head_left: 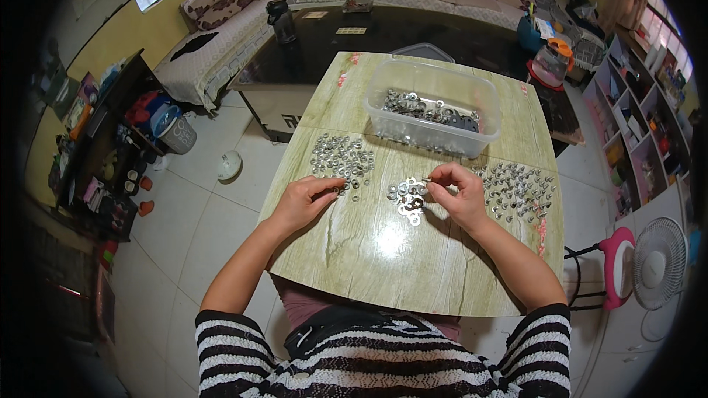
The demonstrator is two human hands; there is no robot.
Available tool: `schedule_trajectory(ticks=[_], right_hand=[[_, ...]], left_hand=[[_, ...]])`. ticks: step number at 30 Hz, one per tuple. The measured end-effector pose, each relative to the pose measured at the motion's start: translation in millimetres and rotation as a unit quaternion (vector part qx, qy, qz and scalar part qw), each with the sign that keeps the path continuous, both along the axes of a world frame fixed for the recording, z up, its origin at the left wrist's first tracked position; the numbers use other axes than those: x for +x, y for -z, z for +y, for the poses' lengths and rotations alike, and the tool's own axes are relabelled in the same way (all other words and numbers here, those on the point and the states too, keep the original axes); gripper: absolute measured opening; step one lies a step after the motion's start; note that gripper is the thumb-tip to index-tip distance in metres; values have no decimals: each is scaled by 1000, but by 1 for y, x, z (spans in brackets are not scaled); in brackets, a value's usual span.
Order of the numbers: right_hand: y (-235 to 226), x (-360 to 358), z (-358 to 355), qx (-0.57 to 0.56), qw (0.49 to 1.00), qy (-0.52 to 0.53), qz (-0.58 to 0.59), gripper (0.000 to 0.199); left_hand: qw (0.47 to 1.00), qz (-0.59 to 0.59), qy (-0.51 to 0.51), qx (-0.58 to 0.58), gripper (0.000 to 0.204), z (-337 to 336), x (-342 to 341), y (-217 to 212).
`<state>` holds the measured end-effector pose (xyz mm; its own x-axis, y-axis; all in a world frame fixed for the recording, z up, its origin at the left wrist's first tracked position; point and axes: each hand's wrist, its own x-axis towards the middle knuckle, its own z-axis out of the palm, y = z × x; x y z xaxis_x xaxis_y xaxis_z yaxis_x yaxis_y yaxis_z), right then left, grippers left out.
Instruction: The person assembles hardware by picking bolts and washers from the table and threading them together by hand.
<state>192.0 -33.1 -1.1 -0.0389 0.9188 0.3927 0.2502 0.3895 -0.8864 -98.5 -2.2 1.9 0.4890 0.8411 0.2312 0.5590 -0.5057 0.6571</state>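
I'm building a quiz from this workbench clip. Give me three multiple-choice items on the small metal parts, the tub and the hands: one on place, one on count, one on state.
1. Where is the clear plastic tub?
A. at the far side of the table, beyond the hands
B. on the floor
C. on the person's lap

2. How many loose groups of metal parts lie on the table outside the tub?
A. one
B. three
C. five

3. What is the right hand doing?
A. lying flat and empty
B. pinching a small metal part
C. gripping the tub

Answers:
1 A, it sits past both hands.
2 B, a left group, a middle group and a right group.
3 B, its fingertips meet on a part above the middle group, while the left hand touches the left group.
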Motion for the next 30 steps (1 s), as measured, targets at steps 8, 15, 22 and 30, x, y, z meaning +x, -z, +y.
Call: schedule_trajectory(ticks=[8,15,22,30], right_hand=[[-1,1,4,13,999,-7,-43,14],[-2,2,6,-15,999,-39,-33,14],[-5,-2,4,-67,994,-84,-3,16],[-10,-11,-1,-44,990,-126,-35,16]], left_hand=[[1000,-6,-22,-13,27,-1,-2,2],[999,-35,-26,-29,28,0,0,4],[997,-71,12,22,20,-2,10,-8],[987,-102,84,-91,15,-6,64,-22]])
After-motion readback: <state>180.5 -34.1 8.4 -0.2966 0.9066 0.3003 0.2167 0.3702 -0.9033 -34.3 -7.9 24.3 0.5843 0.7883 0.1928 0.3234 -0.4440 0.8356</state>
